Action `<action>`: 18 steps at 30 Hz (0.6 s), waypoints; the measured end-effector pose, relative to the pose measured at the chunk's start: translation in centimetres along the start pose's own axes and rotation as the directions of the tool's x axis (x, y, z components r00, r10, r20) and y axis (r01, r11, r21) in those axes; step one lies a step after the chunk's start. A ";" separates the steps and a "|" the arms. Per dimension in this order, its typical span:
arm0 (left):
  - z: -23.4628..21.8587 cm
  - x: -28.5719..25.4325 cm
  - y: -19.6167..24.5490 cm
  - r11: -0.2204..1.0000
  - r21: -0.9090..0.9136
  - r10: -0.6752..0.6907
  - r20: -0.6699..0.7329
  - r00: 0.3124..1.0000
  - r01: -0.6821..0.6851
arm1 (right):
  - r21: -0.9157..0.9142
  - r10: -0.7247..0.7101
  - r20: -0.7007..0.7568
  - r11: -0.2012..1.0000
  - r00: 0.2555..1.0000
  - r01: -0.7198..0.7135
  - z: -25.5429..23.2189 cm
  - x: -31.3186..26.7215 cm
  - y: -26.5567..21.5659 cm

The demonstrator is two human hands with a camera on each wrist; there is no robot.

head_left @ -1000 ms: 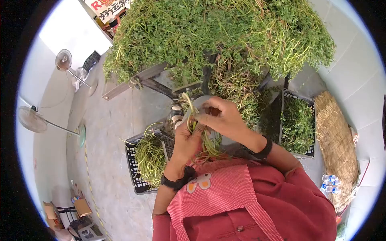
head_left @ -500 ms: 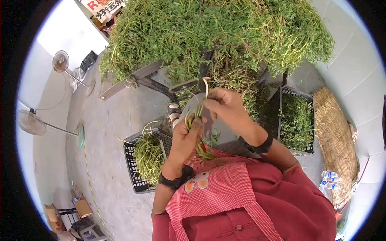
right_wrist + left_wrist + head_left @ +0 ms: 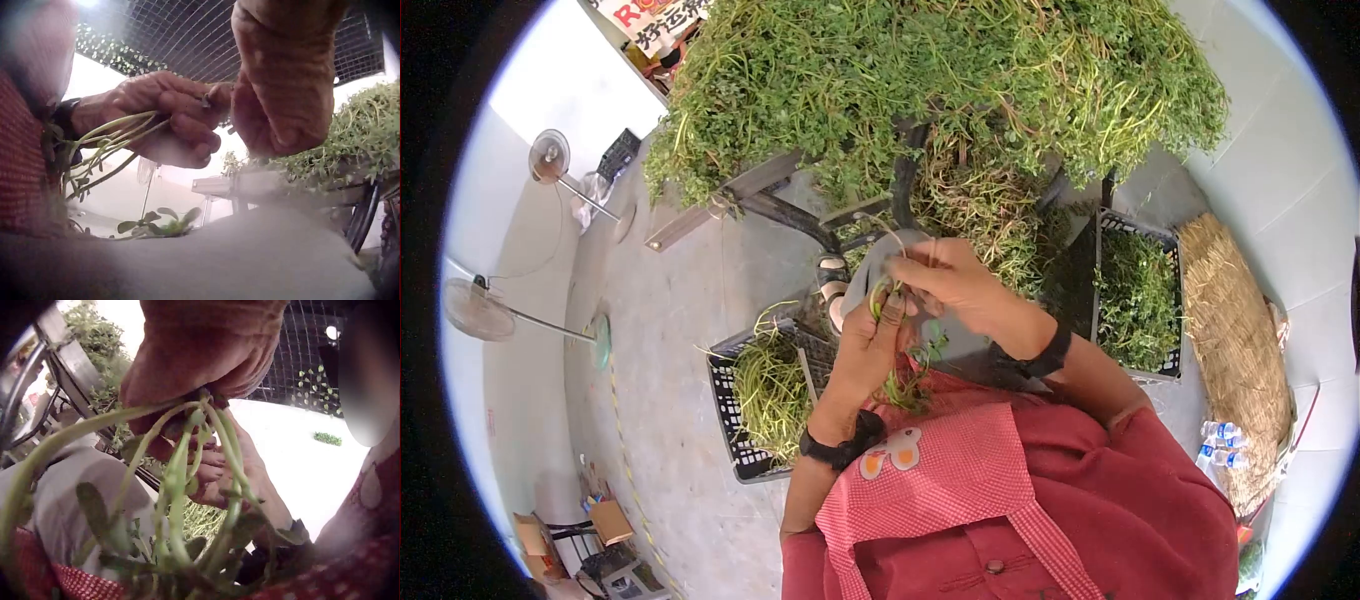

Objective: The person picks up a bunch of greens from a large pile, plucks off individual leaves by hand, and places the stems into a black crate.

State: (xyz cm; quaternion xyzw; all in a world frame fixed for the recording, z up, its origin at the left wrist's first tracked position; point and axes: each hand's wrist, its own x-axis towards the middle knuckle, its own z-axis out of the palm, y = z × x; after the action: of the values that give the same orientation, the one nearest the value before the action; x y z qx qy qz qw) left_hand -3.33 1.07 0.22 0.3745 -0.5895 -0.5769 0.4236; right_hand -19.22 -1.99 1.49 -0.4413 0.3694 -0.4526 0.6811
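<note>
My left hand [image 3: 868,345] grips a small bunch of green leafy stems [image 3: 178,494], whose leafy ends hang down toward the apron. Close above it, the thumb and fingers of my right hand [image 3: 960,285] pinch a thin stem [image 3: 892,232] that sticks up past the fingertips. In the right wrist view the fingertips of both hands almost meet, with the stems trailing from the left hand [image 3: 150,115]. A small leafy sprig [image 3: 165,225] lies low over the grey lap.
A big heap of leafy greens [image 3: 940,80] covers the table in front, with more stems [image 3: 990,215] piled beneath. A black crate [image 3: 748,466] of stems stands at left, another crate [image 3: 1140,378] of greens at right. A straw roll [image 3: 1235,340], water bottles [image 3: 1222,445] and fans [image 3: 550,155] stand around.
The right hand rose from the left hand with a pale-ended stem, then came back down close to it. The stems below the left hand have shifted; the left hand stays nearly in place.
</note>
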 end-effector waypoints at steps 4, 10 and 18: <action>-0.6 -0.3 1.1 0.979 -0.149 -0.134 0.050 0.990 0.140 | -0.062 -0.083 0.105 0.994 0.991 0.090 0.2 0.5 -0.8; -0.6 0.4 1.4 0.745 -0.576 -0.242 0.238 0.941 0.337 | -0.127 -0.078 0.117 0.988 0.990 0.093 -1.2 0.1 -1.1; -0.4 0.4 -1.0 0.995 0.060 -0.076 -0.021 0.997 0.077 | -0.468 -0.257 -0.027 0.857 0.966 0.214 1.4 -1.7 -1.7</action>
State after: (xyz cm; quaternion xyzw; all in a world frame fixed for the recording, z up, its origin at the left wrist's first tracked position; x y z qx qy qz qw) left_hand -3.16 0.46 -0.78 0.4149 -0.5882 -0.5709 0.3950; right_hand -18.97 -0.33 3.71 -0.6117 0.4394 -0.4509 0.4790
